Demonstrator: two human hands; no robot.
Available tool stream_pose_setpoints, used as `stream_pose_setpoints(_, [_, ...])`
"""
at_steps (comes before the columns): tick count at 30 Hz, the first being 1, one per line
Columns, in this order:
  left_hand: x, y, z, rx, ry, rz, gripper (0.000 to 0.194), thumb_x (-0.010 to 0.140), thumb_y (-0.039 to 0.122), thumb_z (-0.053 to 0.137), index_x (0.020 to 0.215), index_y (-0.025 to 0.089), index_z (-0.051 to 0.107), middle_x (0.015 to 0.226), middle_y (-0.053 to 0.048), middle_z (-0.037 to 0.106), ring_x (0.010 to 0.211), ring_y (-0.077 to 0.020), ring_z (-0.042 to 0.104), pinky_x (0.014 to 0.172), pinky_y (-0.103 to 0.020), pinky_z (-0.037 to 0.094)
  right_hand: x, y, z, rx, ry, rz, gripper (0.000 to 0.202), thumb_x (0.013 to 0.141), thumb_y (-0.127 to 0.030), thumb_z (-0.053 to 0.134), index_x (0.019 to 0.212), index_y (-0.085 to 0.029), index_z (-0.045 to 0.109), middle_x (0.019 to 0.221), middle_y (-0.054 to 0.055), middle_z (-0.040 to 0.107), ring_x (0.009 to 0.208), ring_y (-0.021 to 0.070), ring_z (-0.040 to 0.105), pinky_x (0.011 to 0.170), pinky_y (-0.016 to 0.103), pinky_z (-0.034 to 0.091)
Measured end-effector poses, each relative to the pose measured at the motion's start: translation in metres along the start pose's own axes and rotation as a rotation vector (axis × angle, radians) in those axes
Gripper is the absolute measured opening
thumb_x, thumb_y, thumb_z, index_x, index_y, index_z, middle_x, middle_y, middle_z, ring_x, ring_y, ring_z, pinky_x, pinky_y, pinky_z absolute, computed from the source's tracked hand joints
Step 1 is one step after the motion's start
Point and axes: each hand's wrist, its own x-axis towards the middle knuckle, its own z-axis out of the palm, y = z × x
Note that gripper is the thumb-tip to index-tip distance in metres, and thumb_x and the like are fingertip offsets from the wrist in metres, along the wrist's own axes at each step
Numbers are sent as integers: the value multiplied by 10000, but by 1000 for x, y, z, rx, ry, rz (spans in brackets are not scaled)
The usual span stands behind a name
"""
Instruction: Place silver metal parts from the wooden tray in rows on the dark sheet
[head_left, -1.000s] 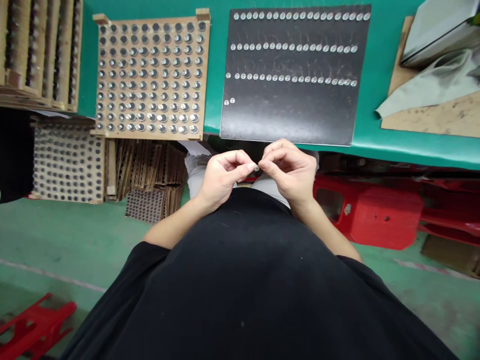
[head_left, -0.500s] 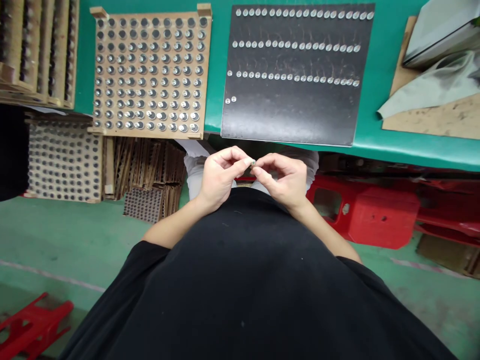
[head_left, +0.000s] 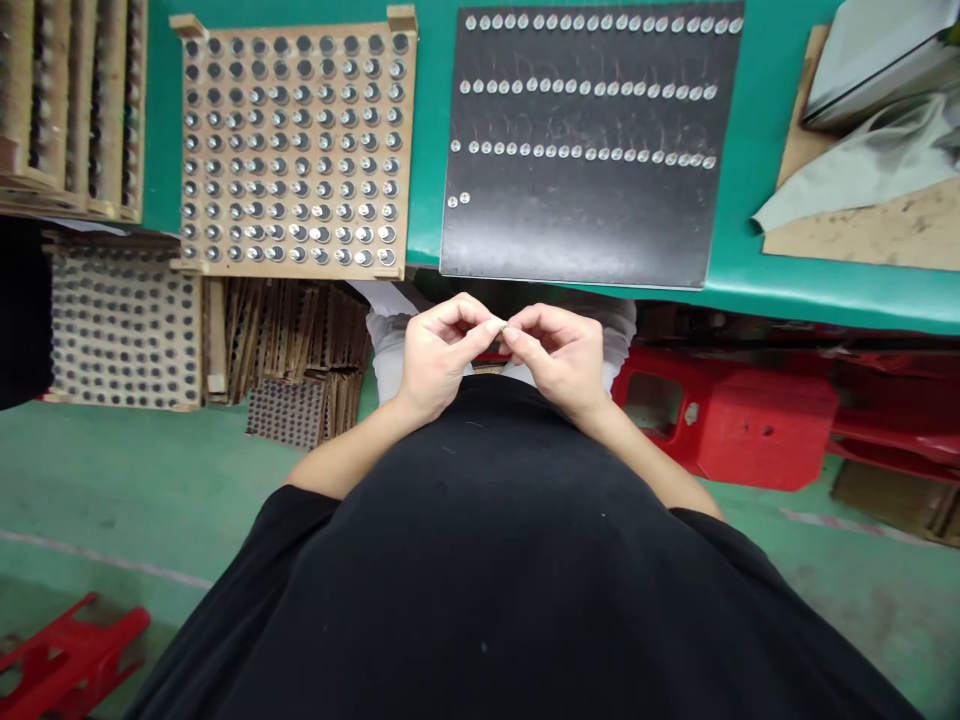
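Observation:
My left hand [head_left: 441, 355] and my right hand [head_left: 561, 358] meet fingertip to fingertip above my lap, just off the table's near edge. Both pinch one tiny part [head_left: 503, 326], mostly covered by the fingers; its kind is too small to make out. Beyond the hands lies a black board [head_left: 577, 225] bearing rows of small round silvery discs with thin wires; two discs [head_left: 458, 200] sit apart in the front row at its left. To the left stands a wooden tray [head_left: 300, 268] with a grid of holes holding dark round pieces, many topped with silvery metal parts.
The green table [head_left: 817, 295] carries stacked wooden trays [head_left: 82, 110] at far left and a cardboard sheet [head_left: 862, 225] with cloth at right. Below are more hole trays [head_left: 124, 330], red stools [head_left: 765, 430], and another red stool [head_left: 71, 650] on the floor.
My hands have drawn closer together, the right one shifting slightly left, and the small part is now more covered by the fingertips. The view has shifted slightly.

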Motion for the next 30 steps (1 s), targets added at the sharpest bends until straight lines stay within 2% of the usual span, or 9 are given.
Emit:
stream_pose_setpoints(6, [0, 3, 2, -97, -14, -151, 210, 670, 232, 785, 566, 142, 627, 571, 27, 536, 512, -47, 430, 520, -201, 371, -1, 3, 0, 18, -22, -49, 319, 821, -455, 642, 657, -185, 596, 563, -24, 602, 464, 74, 497, 454, 222, 405])
stream_pose_setpoints(12, [1, 4, 2, -118, 6, -233, 202, 630, 243, 780, 556, 144, 620, 555, 29, 503, 508, -48, 400, 516, -215, 353, -1, 5, -2, 22, -40, -85, 297, 849, -422, 606, 667, -187, 597, 589, -18, 625, 489, 86, 541, 477, 229, 432])
stream_pose_setpoints(18, [3, 5, -1, -67, 40, -179, 202, 638, 245, 774, 567, 144, 614, 565, 30, 507, 505, -45, 395, 509, -214, 332, -2, 8, -6, -15, -49, 2, 255, 865, -340, 539, 706, -185, 665, 594, -12, 654, 482, 83, 556, 492, 224, 469])
stream_pose_setpoints(23, [5, 1, -2, 8, 47, -91, 228, 665, 268, 782, 573, 148, 612, 584, 28, 530, 529, -54, 422, 537, -211, 377, 1, 6, -3, -66, -6, -94, 173, 783, -306, 650, 655, -191, 641, 571, -23, 638, 469, 81, 521, 472, 220, 435])
stream_pose_setpoints(27, [4, -5, -4, 61, 31, 0, 195, 705, 259, 768, 608, 147, 641, 629, 14, 575, 566, -64, 472, 576, -213, 419, 4, 4, -1, -155, 32, -139, 203, 793, -269, 624, 607, -189, 613, 548, -21, 619, 457, 77, 498, 470, 221, 415])
stream_pose_setpoints(30, [4, -6, -5, 75, 22, 1, 187, 710, 256, 765, 613, 149, 646, 636, 10, 584, 575, -69, 484, 585, -217, 427, 4, 4, -1, -198, 32, -129, 210, 802, -273, 601, 608, -194, 605, 539, -20, 608, 463, 86, 502, 472, 229, 413])
